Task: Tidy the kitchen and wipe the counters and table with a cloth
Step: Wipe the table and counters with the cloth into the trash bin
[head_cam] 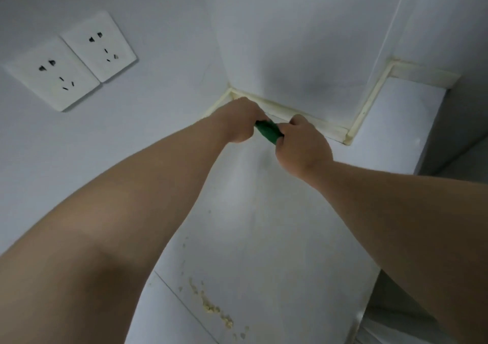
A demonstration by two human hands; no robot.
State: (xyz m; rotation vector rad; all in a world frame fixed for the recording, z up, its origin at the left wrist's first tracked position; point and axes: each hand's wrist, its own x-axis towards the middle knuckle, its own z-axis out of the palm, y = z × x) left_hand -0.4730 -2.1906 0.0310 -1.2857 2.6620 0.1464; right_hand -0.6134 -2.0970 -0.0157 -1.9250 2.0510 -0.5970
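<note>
A: Obs: your left hand (237,122) and right hand (301,145), fingers (284,130) curled, both grip the cloth (268,132) at the bench's (277,238) back corner.
B: Suggest you fold it flat, then sweep outward toward the crumbs (211,309).

The person's left forearm (132,206) and right forearm (396,211) are bare along all of their visible length, smooth-surfaced, looming wide at the bottom edge of the view and narrowing to slim wrists. The left hand (239,122) and right hand (301,145) are bare too, shown from the back, with rounded knuckles and a slight dip where each wrist meets the hand. A soft fold crosses the left arm near the elbow at the lower left, and the picture is too soft to show finer detail.
</note>
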